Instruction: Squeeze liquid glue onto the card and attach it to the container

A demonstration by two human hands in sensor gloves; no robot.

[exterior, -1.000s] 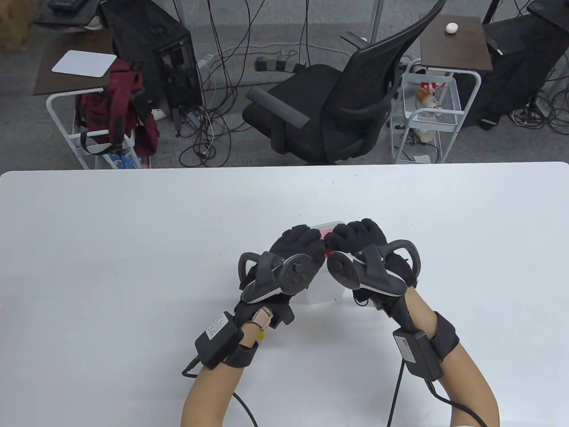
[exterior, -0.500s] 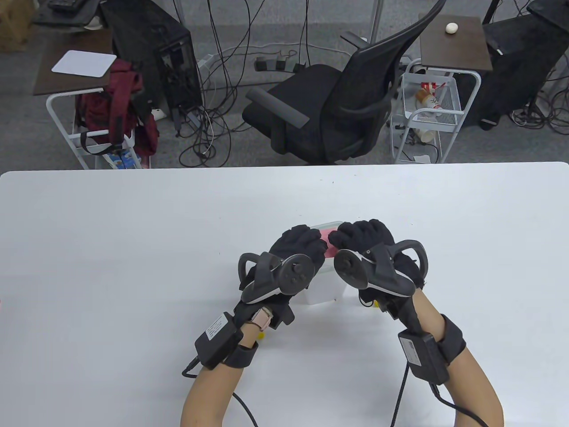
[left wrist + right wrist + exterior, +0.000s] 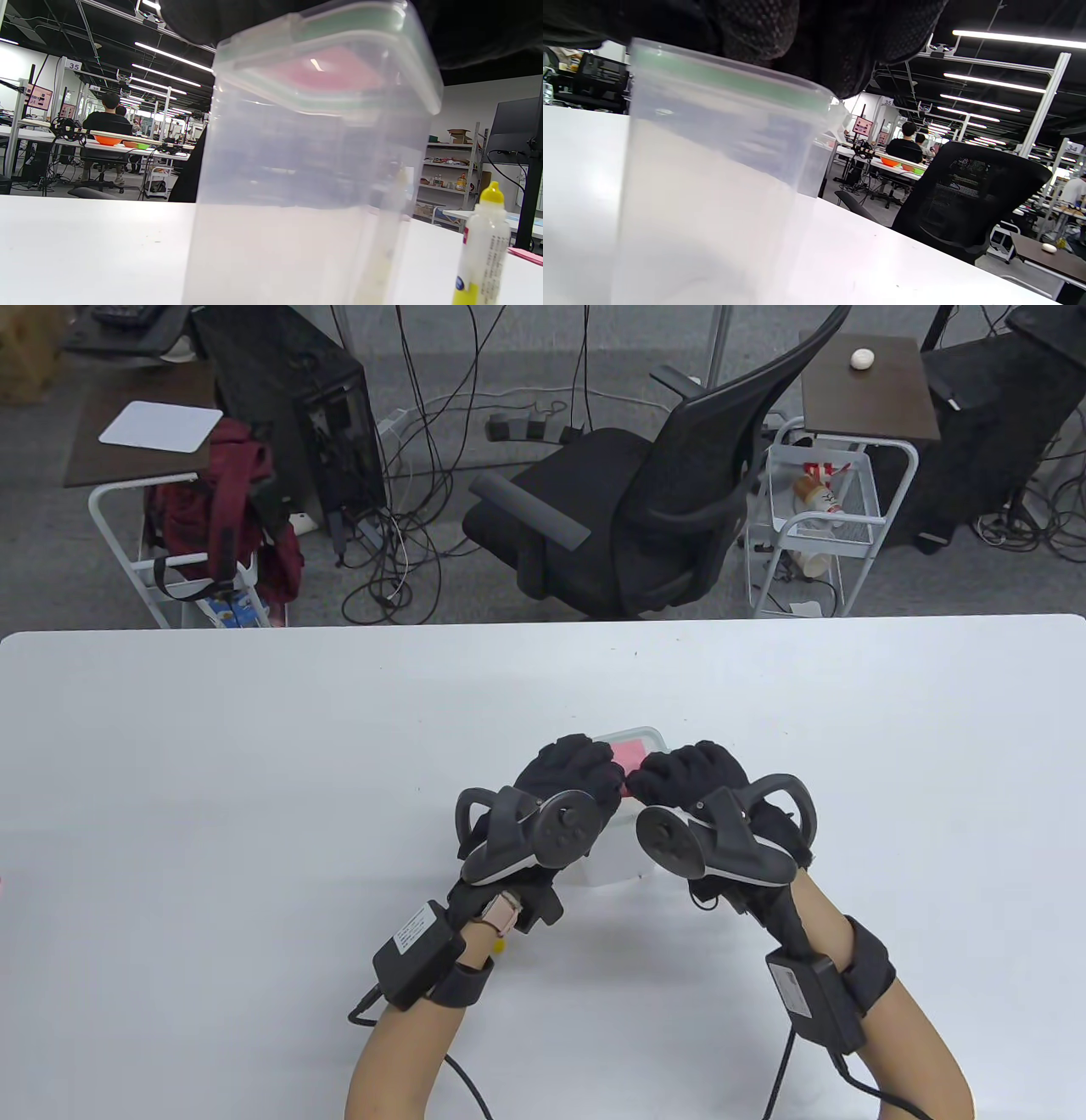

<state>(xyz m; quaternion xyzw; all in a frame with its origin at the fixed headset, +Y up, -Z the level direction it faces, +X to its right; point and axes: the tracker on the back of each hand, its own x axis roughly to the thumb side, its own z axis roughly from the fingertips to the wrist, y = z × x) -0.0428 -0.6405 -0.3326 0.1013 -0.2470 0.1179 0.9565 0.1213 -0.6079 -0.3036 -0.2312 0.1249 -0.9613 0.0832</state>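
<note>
A clear plastic container with a green-sealed lid stands upright on the white table. A pink card lies on its lid and shows through the lid in the left wrist view. My left hand grips the lid's left side with curled fingers. My right hand presses curled fingers on the card's near right part; its fingers sit on the lid's rim. A white glue bottle with a yellow cap stands on the table to the container's right, hidden in the table view.
The white table runs wide on both sides. A pink sheet lies on the table beyond the glue bottle. A black office chair stands behind the table's far edge.
My right hand has shifted right and drawn back toward me over the lid, uncovering more of the pink card's far part. My left hand and the container have not moved.
</note>
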